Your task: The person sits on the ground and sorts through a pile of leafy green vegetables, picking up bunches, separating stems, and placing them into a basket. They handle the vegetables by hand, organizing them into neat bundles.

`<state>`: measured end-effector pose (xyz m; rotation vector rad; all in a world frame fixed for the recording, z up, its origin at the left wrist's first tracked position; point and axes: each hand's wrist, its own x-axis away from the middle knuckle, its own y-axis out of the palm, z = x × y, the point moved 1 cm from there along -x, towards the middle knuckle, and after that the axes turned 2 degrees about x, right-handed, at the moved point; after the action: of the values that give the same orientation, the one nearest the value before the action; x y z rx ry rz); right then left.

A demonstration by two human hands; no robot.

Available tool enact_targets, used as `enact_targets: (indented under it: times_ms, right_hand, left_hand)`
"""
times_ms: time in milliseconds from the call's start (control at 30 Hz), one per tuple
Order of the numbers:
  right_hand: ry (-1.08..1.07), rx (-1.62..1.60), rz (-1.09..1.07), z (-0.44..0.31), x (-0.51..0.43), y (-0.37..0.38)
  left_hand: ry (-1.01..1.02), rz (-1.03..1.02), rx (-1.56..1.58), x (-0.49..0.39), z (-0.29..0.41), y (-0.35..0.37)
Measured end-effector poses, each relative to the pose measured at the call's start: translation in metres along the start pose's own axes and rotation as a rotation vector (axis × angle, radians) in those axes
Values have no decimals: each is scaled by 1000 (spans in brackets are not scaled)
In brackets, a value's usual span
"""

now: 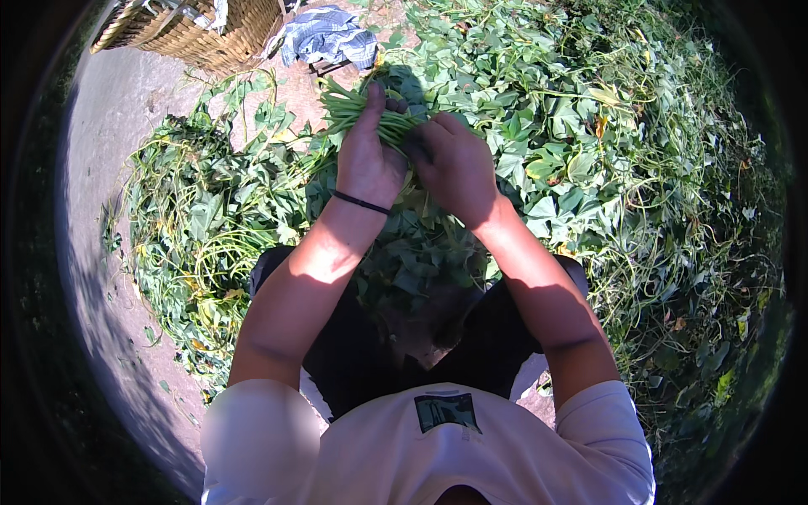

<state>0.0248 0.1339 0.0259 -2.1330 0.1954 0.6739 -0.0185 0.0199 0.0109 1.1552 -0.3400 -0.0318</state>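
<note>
A bundle of thin green stems (344, 108) lies sideways across my left hand (374, 151), whose fingers close around it with the thumb pointing up. A dark band circles that wrist. My right hand (451, 161) is curled at the right part of the bundle, touching the left hand; its fingertips are in shadow, and what they pinch cannot be made out. Leafy vines (543, 145) with broad lobed leaves lie beneath and beyond both hands. More leaves sit in shade between my knees.
A large heap of leafy vines (656, 208) spreads along the right, and a smaller heap (196, 221) lies at the left on pale ground (120, 252). A woven basket (214, 38) stands at the top left, beside a blue checked cloth (328, 36).
</note>
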Motion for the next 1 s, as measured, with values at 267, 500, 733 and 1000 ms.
enact_targets:
  times_ms: [267,500,733,1000]
  right_hand:
    - [289,-228,-85,8,-11,-21]
    - [700,-889,-3,45,-18,-32]
    - [207,-255,0,27,-14,-53]
    - [73,16,-129,15,-13,-37]
  left_hand:
    - [122,26,-170,-5,5,6]
    - [101,49,-85,-12,6,1]
    - [61,43,-51,-11,12,4]
    - [-6,-148,-27,-5,4,8]
